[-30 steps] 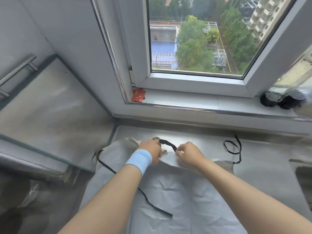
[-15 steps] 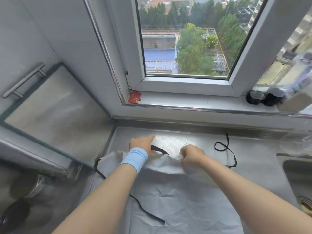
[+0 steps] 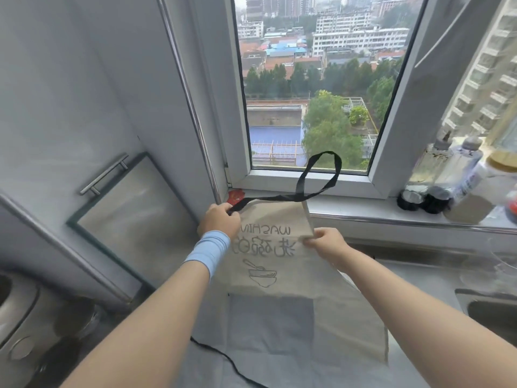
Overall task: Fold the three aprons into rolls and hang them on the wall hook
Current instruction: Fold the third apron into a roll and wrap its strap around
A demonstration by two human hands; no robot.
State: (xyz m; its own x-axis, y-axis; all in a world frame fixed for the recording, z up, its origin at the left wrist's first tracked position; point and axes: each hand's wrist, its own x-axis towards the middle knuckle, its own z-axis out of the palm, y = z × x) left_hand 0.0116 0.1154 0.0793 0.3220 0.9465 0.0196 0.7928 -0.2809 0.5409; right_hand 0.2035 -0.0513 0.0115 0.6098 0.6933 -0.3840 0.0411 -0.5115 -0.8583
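Apron [image 3: 268,264] aloft: left hand [image 3: 219,221] tight around strap [image 3: 265,199], right hand [image 3: 327,243] tight around corner [image 3: 306,233].

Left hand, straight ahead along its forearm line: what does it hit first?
Probably the red packet on the window sill, just beyond the left hand gripping the black strap; depth unclear.
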